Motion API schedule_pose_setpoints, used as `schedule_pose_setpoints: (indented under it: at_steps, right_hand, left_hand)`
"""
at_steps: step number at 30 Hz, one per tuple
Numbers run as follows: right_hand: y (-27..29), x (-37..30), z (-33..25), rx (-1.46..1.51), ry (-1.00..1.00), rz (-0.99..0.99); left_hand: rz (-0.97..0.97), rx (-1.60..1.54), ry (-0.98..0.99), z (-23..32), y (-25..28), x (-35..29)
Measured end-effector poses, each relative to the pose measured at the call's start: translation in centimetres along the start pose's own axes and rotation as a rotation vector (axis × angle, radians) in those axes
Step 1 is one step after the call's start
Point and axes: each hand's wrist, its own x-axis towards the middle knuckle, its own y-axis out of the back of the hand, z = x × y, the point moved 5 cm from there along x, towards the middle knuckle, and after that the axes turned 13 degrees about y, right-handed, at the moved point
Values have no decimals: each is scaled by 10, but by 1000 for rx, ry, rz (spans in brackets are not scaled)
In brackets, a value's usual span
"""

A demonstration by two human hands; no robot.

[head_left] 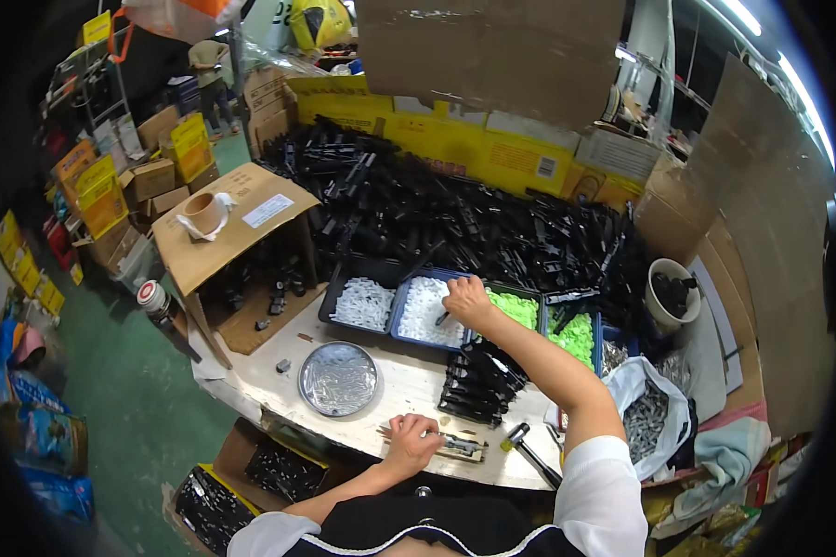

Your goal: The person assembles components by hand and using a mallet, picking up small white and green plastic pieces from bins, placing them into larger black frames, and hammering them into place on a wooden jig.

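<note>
My right hand (467, 303) is over a blue tray (400, 314) of small white plastic pieces (424, 325). Its fingers are pinched together, with a thin dark tip showing below them; what they hold is too small to name. At the table's front edge my left hand (412, 445) is closed on a narrow grey-and-dark part (462, 447), which lies along the tabletop. A hammer (529, 453) with a black handle rests to the right of it. Several long black plastic parts (478, 385) lie in a stack between the two hands.
Trays of white pieces (361, 304) and bright green pieces (571, 336) flank the blue tray. Behind them rises a heap of black plastic parts (455, 223). A round dish (338, 379), a cardboard box (228, 223), a white bucket (671, 295) and a bag of grey pieces (647, 422) stand around.
</note>
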Motion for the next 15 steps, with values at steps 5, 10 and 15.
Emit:
schedule_pose_setpoints:
  at_steps: [5, 10, 15]
  right_hand:
    - [28, -7, 12, 76, 94, 177]
    - [111, -48, 26, 620, -52, 642]
    - [134, -111, -43, 1331, 3, 552]
  left_hand:
    - [21, 31, 2, 1, 0, 3]
    - [5, 14, 28, 4, 8, 12]
    - [-33, -1096, 675, -25, 30, 34]
